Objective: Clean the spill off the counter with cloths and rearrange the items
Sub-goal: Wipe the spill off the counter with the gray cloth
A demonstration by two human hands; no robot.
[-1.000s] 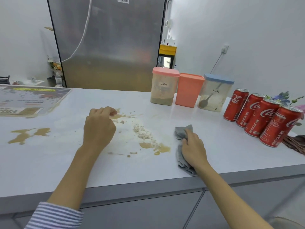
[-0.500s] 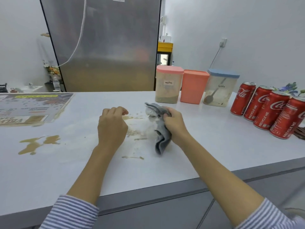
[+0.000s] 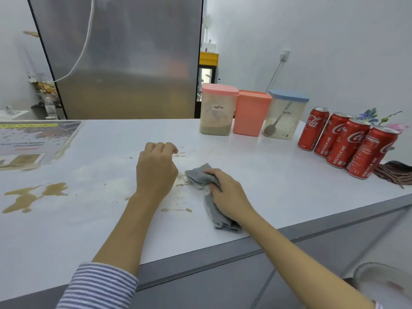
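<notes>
The right hand (image 3: 227,195) covers the middle of the grey cloth (image 3: 198,175), so the tabletop (image 3: 278,175) beneath can't be seen. Right of the cloth, the brown cloth (image 3: 394,172) is cut by the frame edge and partly hidden behind the cans (image 3: 347,139). The flowers (image 3: 372,114) peek out behind them. Left of the cloth, the placemat (image 3: 33,139) runs off-frame, its print unreadable.

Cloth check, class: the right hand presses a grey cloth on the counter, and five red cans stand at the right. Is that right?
Not quite. The head view shows four cans, not five. The right hand does press the grey cloth on the counter.
</notes>
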